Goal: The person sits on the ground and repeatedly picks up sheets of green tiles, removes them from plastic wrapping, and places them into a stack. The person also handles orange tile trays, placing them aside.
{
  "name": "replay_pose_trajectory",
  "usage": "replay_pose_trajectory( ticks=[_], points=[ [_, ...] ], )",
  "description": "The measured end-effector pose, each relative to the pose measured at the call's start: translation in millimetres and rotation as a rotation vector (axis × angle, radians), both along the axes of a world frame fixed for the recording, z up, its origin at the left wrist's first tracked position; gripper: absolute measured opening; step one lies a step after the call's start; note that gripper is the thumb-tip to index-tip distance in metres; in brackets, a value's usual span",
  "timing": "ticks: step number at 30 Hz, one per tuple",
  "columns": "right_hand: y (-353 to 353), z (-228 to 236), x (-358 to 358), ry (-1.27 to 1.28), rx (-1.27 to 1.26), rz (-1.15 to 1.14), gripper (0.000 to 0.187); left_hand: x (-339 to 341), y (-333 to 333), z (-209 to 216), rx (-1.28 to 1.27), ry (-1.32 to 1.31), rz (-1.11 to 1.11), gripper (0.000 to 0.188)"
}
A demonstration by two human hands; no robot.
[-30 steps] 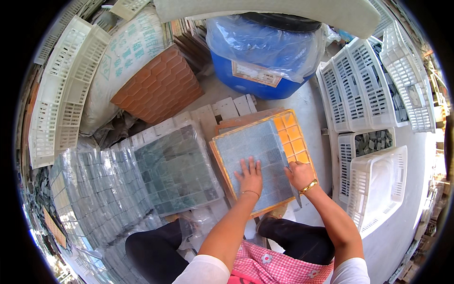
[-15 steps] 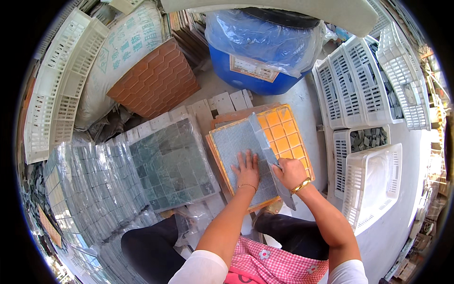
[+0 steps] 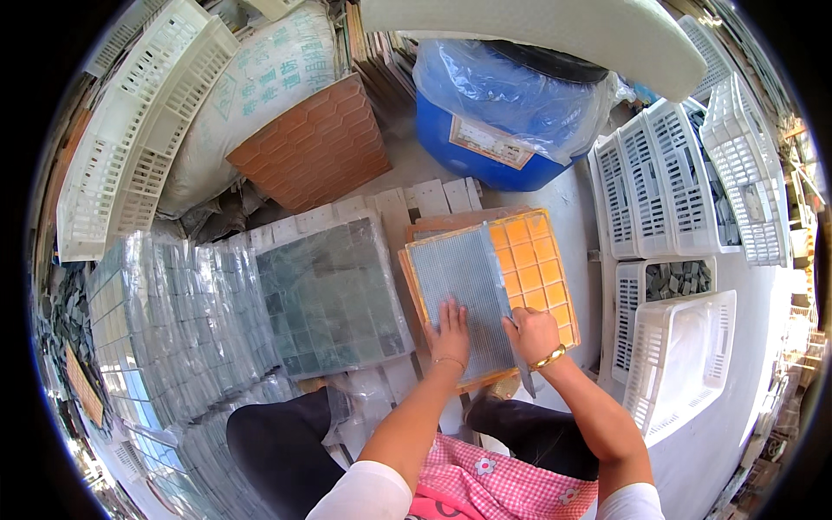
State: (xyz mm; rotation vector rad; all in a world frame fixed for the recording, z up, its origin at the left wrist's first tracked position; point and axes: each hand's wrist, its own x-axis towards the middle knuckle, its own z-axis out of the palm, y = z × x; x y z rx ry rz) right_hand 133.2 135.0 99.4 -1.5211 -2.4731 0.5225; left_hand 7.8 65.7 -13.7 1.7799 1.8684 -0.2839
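Left hand [image 3: 449, 334] lies open and flat, palm down, on the near part of a grey mesh-backed mosaic sheet [image 3: 461, 290], pinning it in place. That sheet covers the left portion of an orange gridded tray [image 3: 537, 264], which rests on pale boards on the floor just ahead of the person's knees.

Right hand [image 3: 530, 334], with a gold bracelet at the wrist, is closed around a slim, blade-like tool [image 3: 523, 374] right at the sheet's right edge; whether the tool is cutting or only pressing cannot be told.

To do this well, I judge that the flat palm should keep even weight on the mesh so that nothing slides, with its fingertips kept clear of the tool's line. The tool should follow the sheet's edge along a row of the tray's squares, guided in one steady pull.

Left of the tray lies a green-grey mosaic sheet [image 3: 334, 295]; white slotted crates [image 3: 676, 373] stand to the right.
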Motion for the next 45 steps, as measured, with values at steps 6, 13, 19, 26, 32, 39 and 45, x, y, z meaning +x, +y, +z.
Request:
replay_pose_trajectory(
  ticks=[6,13,19,26,32,39,45],
  points=[
    [-6,6,-4,0.042,0.017,-0.006,0.022,6,-1,-6,0.033,-0.044,0.03,0.052],
    [1,-13,-2,0.068,-0.007,-0.026,0.022,-1,23,32,0.006,-0.106,0.034,0.07],
    [0,-7,-5,0.08,-0.057,-0.023,0.022,2,26,17,0.065,-0.101,0.01,0.096],
    [-4,8,-2,0.029,-0.024,-0.018,0.021,6,26,12,0.002,-0.094,-0.014,0.094],
    [-23,46,-29,0.218,-0.075,-0.104,0.022,7,15,-17,0.233,-0.059,0.046,0.081],
    [-14,43,-15,0.188,-0.026,-0.138,0.026,-22,27,23,0.11,-0.234,-0.001,0.094],
    [-16,43,-21,0.263,-0.13,-0.113,0.026,-17,-9,23,0.02,-0.155,0.002,0.091]
  ],
)
